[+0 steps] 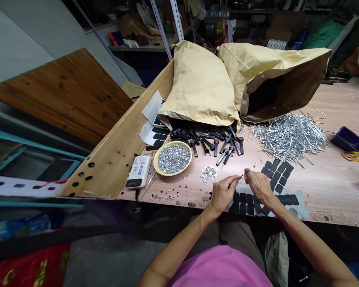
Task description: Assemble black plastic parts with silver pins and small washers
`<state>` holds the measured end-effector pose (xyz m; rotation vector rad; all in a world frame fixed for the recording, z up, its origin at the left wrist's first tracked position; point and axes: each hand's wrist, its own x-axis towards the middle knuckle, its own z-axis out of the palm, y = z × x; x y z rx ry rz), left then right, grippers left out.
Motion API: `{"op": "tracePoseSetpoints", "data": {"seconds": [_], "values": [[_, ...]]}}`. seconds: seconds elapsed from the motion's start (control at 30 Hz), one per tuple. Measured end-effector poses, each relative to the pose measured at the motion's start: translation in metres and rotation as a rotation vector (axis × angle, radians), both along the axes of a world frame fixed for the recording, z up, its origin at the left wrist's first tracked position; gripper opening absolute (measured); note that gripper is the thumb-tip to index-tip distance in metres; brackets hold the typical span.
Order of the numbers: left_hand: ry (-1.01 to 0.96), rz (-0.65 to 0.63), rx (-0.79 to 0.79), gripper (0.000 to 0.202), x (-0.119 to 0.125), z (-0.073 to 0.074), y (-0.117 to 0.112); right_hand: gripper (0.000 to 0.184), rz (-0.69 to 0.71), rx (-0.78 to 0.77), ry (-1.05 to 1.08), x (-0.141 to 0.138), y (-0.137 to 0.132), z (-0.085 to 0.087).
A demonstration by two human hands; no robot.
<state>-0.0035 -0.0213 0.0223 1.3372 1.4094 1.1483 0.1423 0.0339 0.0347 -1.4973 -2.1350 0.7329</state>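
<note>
My left hand and my right hand meet above the front of the wooden table, fingers pinched together on a small metal piece that I cannot name. Below them lies a sheet of black rectangular pads. A little pile of small silver washers sits just left of my left hand. Farther back lie several black plastic parts and a heap of thin metal pins.
A yellow dish full of silver washers and a white device sit at the left. Two big brown paper sacks lie at the back. A blue tray and yellow bands are at the right.
</note>
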Motion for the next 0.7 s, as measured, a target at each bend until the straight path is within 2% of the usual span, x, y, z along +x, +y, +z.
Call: {"op": "tracePoseSetpoints", "data": {"seconds": [0.1,0.17,0.27,0.33,0.4,0.47,0.53,0.63,0.7], "values": [[-0.514,0.067,-0.203,0.03,0.011,0.0,0.007,0.049,-0.066,-0.062,0.183,0.004,-0.007,-0.003],[-0.743,0.121,-0.245,0.031,0.018,-0.002,0.011,0.04,-0.041,-0.153,0.375,0.005,-0.015,-0.009],[-0.816,0.22,-0.244,0.031,0.03,-0.006,0.015,0.043,-0.029,-0.34,0.628,0.005,-0.026,-0.018],[-0.804,0.242,-0.26,0.031,0.039,-0.009,0.015,0.043,-0.056,-0.457,0.694,0.006,-0.032,-0.022],[-0.785,0.231,-0.275,0.03,0.047,-0.012,0.013,0.04,-0.075,-0.511,0.695,0.008,-0.036,-0.023],[-0.707,0.208,-0.241,0.025,0.052,-0.014,0.012,0.038,-0.088,-0.463,0.653,0.014,-0.038,-0.023],[-0.531,0.159,-0.182,0.019,0.051,-0.016,0.015,0.035,-0.099,-0.334,0.561,0.026,-0.035,-0.026],[-0.08,0.113,-0.176,0.021,0.038,-0.018,0.028,0.029,-0.17,0.01,0.304,0.058,-0.019,-0.035],[0.302,0.175,-0.167,0.024,0.024,-0.02,0.042,0.025,-0.238,0.256,0.052,0.087,-0.002,-0.043]]}}
